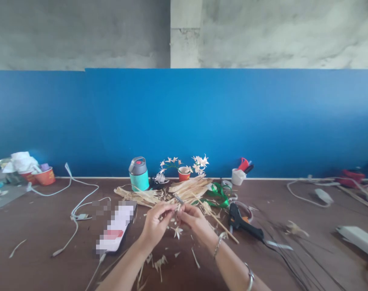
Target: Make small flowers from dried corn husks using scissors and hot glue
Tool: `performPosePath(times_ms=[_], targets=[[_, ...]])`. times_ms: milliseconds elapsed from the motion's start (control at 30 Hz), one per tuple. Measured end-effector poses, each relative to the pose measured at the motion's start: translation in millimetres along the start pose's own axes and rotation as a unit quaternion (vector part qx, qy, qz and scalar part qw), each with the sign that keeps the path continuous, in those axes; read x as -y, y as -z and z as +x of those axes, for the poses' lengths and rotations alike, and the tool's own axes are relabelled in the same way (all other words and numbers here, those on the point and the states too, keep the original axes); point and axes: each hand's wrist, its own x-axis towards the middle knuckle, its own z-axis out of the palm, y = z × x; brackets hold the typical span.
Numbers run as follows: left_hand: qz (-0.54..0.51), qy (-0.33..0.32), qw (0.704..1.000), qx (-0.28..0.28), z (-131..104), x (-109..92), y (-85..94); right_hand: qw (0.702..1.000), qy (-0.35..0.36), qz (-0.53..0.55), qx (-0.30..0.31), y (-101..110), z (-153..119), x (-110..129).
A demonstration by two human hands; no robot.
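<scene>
My left hand [157,222] is closed in a pinch, its fingertips meeting those of my right hand [193,220] over the middle of the table. Between the fingertips shows a small pale piece, perhaps husk; its shape is mostly hidden. A thin grey metal-looking tip [178,198] sticks up beside my right thumb and index finger, but I cannot make out what it belongs to. Just below the hands lies a pale star-shaped flower [177,232]. Behind them spread dried husk strips [191,186] and small scraps. A thin wooden stick [222,226] slants beside my right wrist.
A phone [117,228] with a cable lies left. Behind stand a teal flask [139,178], a red cup [184,174] among pale flowers [200,161], and a white cup [238,176] with pens. Green ribbon [218,196] and a black glue gun [244,224] lie right.
</scene>
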Motion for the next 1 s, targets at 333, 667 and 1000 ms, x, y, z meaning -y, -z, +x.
performPosePath(times_ms=[333, 667, 1000], targets=[[0.038, 0.015, 0.997, 0.071, -0.8, -8.8, 1.2, 0.998, -0.07, -0.005, -0.008, 2.0, -1.1, 2.5], [0.057, 0.082, 0.994, 0.049, 1.5, -6.4, -2.3, 0.911, 0.156, -0.371, -0.087, -1.5, -4.5, 1.6], [-0.06, 0.158, 0.983, 0.077, 3.8, -3.0, -1.5, 0.996, -0.059, -0.047, -0.044, 3.4, 1.9, 0.8]])
